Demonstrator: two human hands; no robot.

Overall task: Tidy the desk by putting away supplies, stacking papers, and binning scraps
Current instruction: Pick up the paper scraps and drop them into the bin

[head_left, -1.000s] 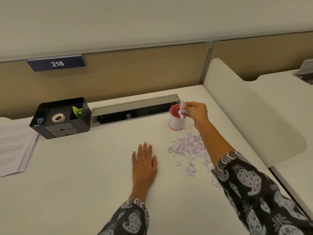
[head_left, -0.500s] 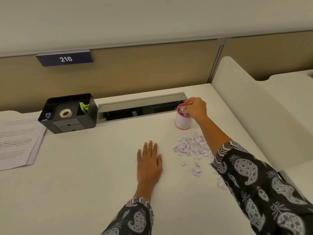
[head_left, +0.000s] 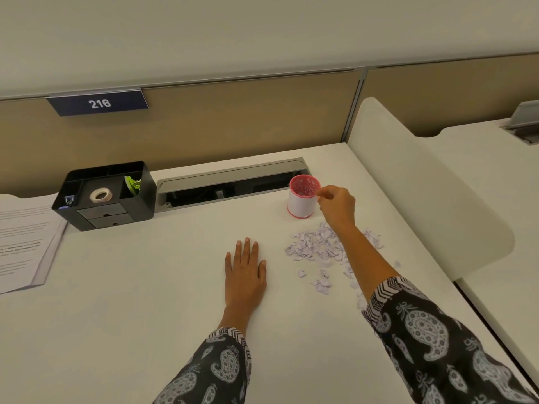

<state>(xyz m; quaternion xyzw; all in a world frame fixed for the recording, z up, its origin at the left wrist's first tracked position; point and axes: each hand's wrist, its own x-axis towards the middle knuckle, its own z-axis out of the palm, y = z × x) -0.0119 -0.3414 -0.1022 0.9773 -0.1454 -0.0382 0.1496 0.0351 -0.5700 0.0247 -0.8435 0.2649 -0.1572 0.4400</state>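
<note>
A white, pink-rimmed cup (head_left: 302,201) stands far right on the surface (head_left: 145,287), with lilac paper scraps (head_left: 318,247) heaped just nearer. The right hand (head_left: 337,207), over the cup earlier, is now beside its rim, fingers pinched together with nothing visible between them. The left hand (head_left: 246,272) lies flat, fingers straight.

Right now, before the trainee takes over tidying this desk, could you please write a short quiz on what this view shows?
1. True or false: the left hand lies flat on the desk and holds nothing.
2. Where do the loose paper scraps lie?
A. On the floor.
B. On the desk, just on the person's side of the pink-rimmed cup.
C. On a chair.
3. Fill in: the tape roll sits in the black ____.

Key: 1 true; 2 B; 3 organizer.
</note>
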